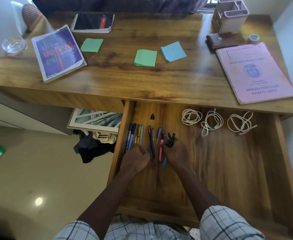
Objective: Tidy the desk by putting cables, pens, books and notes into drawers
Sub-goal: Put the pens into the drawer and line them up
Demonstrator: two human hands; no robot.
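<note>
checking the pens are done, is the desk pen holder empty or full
Empty, as far as it shows: the pen holder has nothing sticking out of its compartments; pens lie in the open drawer.

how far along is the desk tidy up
Done: three white cables lie coiled in the open drawer, with a row of pens at its left. In hand: left hand and right hand each hold more pens there. Left: three sticky note pads, the purple book, black notebook and pink record book on the desk.
</note>
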